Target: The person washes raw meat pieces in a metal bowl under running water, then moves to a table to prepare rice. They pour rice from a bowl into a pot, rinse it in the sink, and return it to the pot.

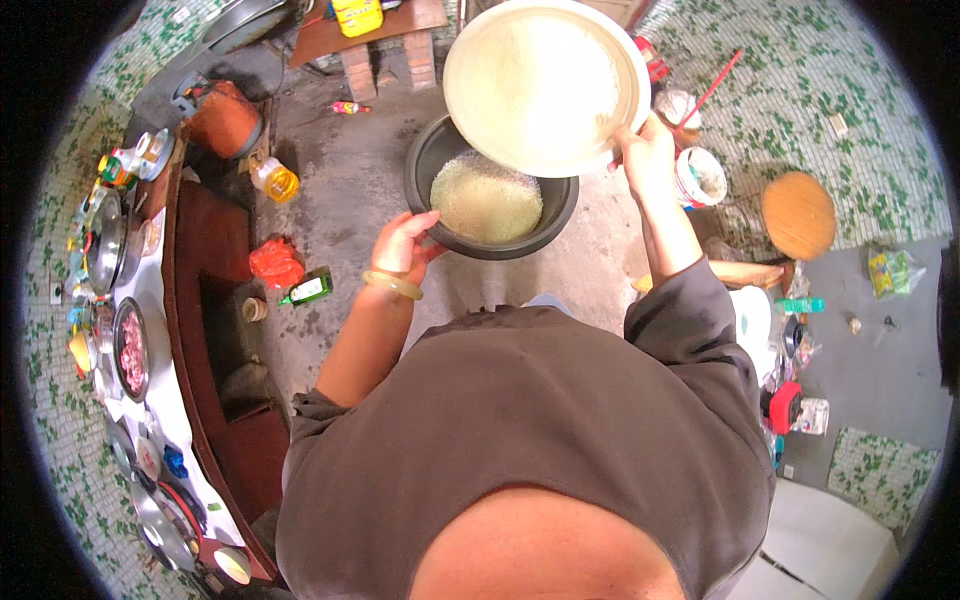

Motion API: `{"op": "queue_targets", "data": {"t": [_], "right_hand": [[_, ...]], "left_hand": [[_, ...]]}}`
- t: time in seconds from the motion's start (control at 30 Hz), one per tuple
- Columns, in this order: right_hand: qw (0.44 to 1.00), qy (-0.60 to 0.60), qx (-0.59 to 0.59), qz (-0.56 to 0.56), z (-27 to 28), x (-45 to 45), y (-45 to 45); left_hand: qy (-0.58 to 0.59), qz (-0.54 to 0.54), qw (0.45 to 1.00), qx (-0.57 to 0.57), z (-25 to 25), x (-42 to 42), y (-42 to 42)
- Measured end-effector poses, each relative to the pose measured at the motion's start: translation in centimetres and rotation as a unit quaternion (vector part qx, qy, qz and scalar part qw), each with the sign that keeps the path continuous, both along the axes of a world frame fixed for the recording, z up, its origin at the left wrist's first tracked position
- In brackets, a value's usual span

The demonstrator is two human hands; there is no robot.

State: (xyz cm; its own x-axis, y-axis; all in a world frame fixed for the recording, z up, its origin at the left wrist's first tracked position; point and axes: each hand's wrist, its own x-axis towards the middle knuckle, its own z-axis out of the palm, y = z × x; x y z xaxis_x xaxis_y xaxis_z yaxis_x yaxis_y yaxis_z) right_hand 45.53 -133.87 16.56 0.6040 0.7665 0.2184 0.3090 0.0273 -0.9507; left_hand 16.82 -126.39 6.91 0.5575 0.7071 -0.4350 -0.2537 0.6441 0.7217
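Observation:
My left hand (406, 244), with a pale bangle at the wrist, grips the near left rim of a dark basin (561, 202). Pale grains that look like rice (487, 201) lie in the basin. My right hand (646, 154) holds a large whitish round basin (544, 82) by its lower right rim, thumb on the near face. This basin is tilted, and its lower left part overlaps the dark basin's far right side in the view. A few grains cling inside it near the right edge. Whether the two basins touch, I cannot tell.
Along the left runs a counter (169, 300) with a bowl of raw meat (133, 356) and pots. An orange gas cylinder (225, 120), an oil bottle (276, 180), a red plastic bag (277, 263) and a green bottle (307, 289) are on the floor side. A white bucket (701, 178) stands at right.

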Motion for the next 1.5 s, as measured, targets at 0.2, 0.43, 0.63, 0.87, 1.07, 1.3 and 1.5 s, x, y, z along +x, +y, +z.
{"op": "queue_targets", "data": {"t": [0.2, 0.43, 0.63, 0.87, 1.07, 1.3, 1.5], "right_hand": [[0.989, 0.121, -0.031, 0.073, -0.5, 0.2, 5.4], [0.964, 0.208, -0.077, 0.15, -3.2, 2.9, 15.1], [0.944, 0.228, -0.092, 0.219, -3.1, 4.5, 24.1], [0.924, 0.246, -0.134, 0.259, -3.2, 5.0, 32.6], [0.915, 0.269, -0.146, 0.262, -4.5, 4.2, 37.8], [0.918, 0.277, -0.133, 0.25, -5.5, 0.9, 43.5], [0.935, 0.301, -0.079, 0.173, -5.2, -1.9, 47.1]], "left_hand": [[0.009, 0.05, 0.998, -0.02, -0.4, -0.6, 2.1], [0.039, 0.146, 0.988, -0.044, -1.1, 0.5, 7.4], [0.057, 0.231, 0.97, -0.058, -0.5, 2.4, 13.8], [0.007, 0.289, 0.955, -0.068, -1.3, 3.5, 19.7], [0.01, 0.307, 0.948, -0.087, -3.6, 1.4, 24.3], [0.012, 0.281, 0.956, -0.084, -5.1, -3.2, 32.9], [0.037, 0.237, 0.97, -0.048, -4.2, -7.9, 41.3]]}}
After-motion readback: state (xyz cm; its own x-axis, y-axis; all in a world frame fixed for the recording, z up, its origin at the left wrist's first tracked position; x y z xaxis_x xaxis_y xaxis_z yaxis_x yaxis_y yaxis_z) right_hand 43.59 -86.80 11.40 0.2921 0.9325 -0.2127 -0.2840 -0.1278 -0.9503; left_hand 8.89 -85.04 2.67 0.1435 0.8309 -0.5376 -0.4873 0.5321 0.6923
